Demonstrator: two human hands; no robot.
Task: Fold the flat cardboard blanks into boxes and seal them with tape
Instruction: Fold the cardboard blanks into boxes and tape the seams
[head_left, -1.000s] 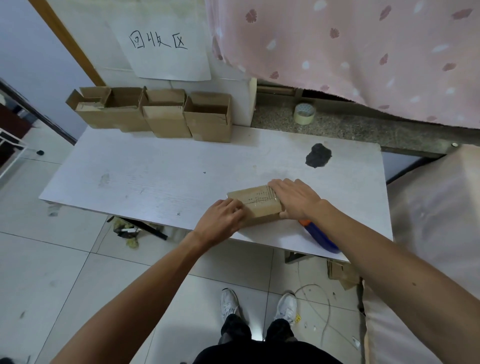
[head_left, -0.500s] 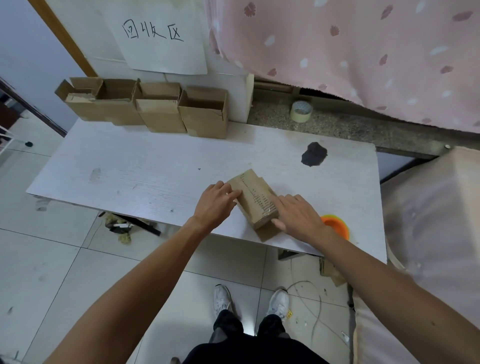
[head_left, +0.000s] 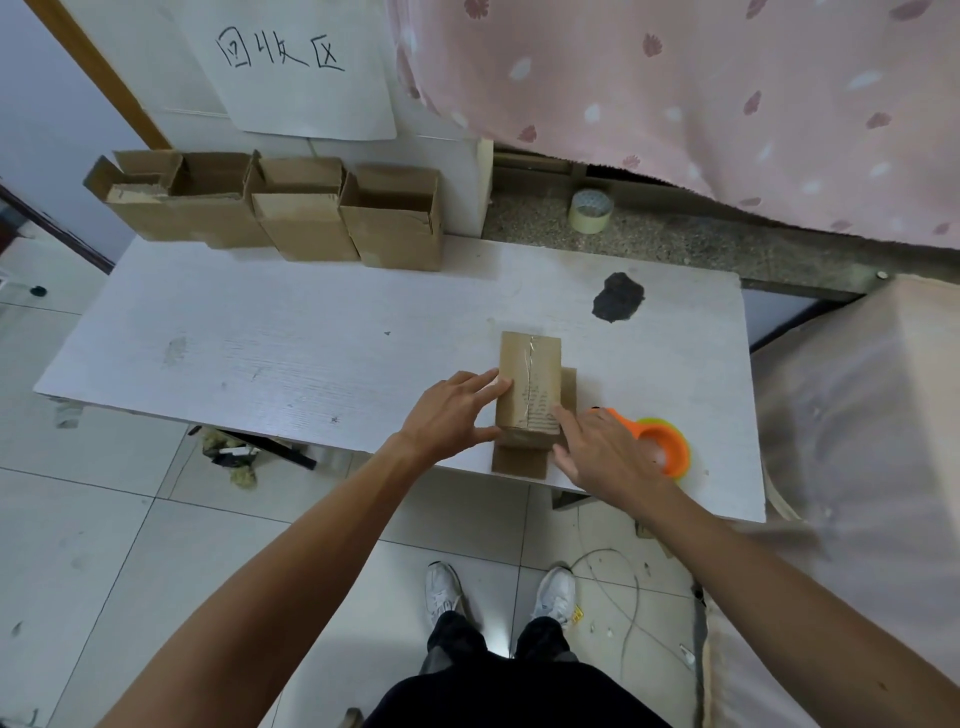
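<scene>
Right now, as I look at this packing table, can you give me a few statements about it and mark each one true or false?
1. The left hand and the right hand both touch the cardboard box. True.
2. The right hand grips the orange tape dispenser. False: it lies on the white table beside that hand.
3. The row of boxes by the wall stands open on top. True.
4. The tape roll sits on the white table. False: it sits on the stone ledge behind it.
5. A taped seam runs along the cardboard box's top. True.
</scene>
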